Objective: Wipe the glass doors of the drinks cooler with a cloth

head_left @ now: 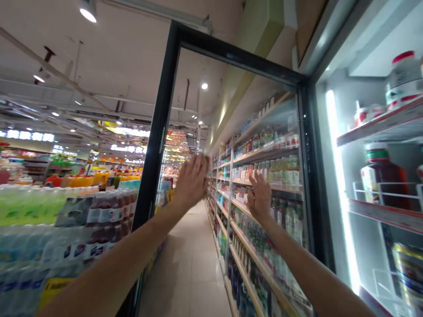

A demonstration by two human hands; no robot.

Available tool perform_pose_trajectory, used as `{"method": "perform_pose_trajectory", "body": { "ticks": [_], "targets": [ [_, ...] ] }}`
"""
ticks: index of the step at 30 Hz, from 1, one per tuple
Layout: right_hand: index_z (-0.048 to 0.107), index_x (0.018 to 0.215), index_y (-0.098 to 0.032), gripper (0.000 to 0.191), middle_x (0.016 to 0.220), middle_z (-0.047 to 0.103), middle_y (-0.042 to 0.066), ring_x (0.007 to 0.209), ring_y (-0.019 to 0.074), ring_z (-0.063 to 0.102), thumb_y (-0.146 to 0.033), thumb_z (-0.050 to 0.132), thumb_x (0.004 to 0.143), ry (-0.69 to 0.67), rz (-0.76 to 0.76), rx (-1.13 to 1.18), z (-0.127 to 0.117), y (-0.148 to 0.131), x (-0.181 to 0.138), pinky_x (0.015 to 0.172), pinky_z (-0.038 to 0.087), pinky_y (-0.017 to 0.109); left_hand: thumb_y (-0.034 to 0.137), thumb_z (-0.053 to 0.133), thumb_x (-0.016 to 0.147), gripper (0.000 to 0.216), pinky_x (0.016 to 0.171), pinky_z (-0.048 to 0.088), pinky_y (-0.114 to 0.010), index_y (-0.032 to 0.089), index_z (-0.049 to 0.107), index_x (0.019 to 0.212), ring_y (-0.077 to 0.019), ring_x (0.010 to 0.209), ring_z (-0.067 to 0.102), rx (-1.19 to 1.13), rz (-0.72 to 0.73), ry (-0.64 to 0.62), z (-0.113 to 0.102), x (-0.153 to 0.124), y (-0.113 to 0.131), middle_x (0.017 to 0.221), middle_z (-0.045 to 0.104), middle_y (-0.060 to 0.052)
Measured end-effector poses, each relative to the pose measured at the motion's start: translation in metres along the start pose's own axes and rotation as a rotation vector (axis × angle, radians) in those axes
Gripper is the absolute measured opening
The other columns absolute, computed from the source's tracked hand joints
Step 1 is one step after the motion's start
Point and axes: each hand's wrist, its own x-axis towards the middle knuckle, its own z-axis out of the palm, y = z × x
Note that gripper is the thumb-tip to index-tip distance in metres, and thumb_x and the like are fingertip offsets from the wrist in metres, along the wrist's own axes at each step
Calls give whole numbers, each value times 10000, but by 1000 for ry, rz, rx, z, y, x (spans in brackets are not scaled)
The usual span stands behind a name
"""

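My left hand (192, 179) is raised against the glass of an open cooler door (158, 114), its fingers together and smeared by motion. Under its right side shows a thin, pale, crumpled edge that looks like a cloth (209, 171), mostly hidden by the palm. Farther right, my right hand (261, 197) rests on or close to the same glass pane, fingers apart, with nothing visible in it. The door's black frame surrounds both hands, and the shelves behind show through the glass.
To the right is the lit cooler interior (337, 176) with a dark red bottle (386, 176), a red-capped jar (405, 81) and a can (410, 273). Stacked drink packs (109, 211) stand at left. A tiled aisle floor (188, 264) runs ahead beside long shelves (228, 211).
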Motion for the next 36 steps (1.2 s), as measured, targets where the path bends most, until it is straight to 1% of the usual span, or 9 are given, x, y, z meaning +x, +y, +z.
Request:
{"method": "perform_pose_trajectory", "body": {
  "ticks": [4,6,10,15,19,25,29,32,36],
  "targets": [
    [409,1344,-222,482,1414,431,97,1358,223,307,-231,374,864,-1,-16,-7,1,0,-1,1082,249,471,334,375,893,494,1109,240,-386,208,365,1370,-198,1331,339,-100,482,-86,0,-2,13,1418,422,-50],
    [410,1344,-224,476,1413,433,99,1358,220,308,-229,371,870,-3,-1,-7,1,-1,-1,1081,253,469,317,349,902,488,1110,234,-414,204,352,1377,-206,1333,335,-103,423,-88,0,3,17,1423,414,-58],
    [440,1323,-220,451,1411,436,98,1355,217,315,-234,348,881,1,4,11,-1,-2,1,1079,261,467,308,323,895,553,1083,227,-536,82,289,1399,-313,1367,245,-66,43,-54,5,12,34,1460,310,-180],
    [482,1290,-221,426,1394,461,91,1352,204,324,-230,305,902,24,4,57,-3,-1,1,1083,255,463,344,319,913,524,1133,183,-431,181,286,1409,-205,1355,293,-145,547,-166,13,10,58,1441,384,-72],
    [450,1319,-236,452,1382,475,80,1352,192,326,-221,273,904,36,13,102,-2,2,-1,1084,263,462,314,303,911,534,1114,172,-515,95,297,1397,-281,1377,230,-67,134,-87,9,27,48,1474,297,-142],
    [375,1369,-242,473,1383,469,85,1334,214,356,-253,284,905,73,34,191,-12,-5,3,1080,280,505,337,339,907,526,1122,205,-431,149,313,1397,-233,1359,286,-156,460,-103,11,-13,68,1457,351,-70],
    [307,1401,-230,490,1457,358,84,1347,219,331,-257,282,912,150,35,476,-30,-45,1,1077,332,473,332,366,889,574,1123,192,-449,109,270,1410,-254,1371,256,-177,301,-45,18,-25,80,1463,328,-108],
    [240,1430,-210,506,1438,385,86,1336,201,349,-251,237,925,52,71,652,-30,-84,-7,1071,364,436,295,367,872,645,1114,227,-420,39,159,1426,-240,1386,215,-231,222,14,14,-27,71,1457,323,-158],
    [194,1444,-205,532,1459,336,102,1375,221,263,-238,267,918,72,82,552,-10,-122,-3,1091,315,487,386,418,863,726,1102,240,-461,88,103,1444,-255,1383,224,-200,118,26,-5,-45,40,1470,284,-171]
  ]
}}
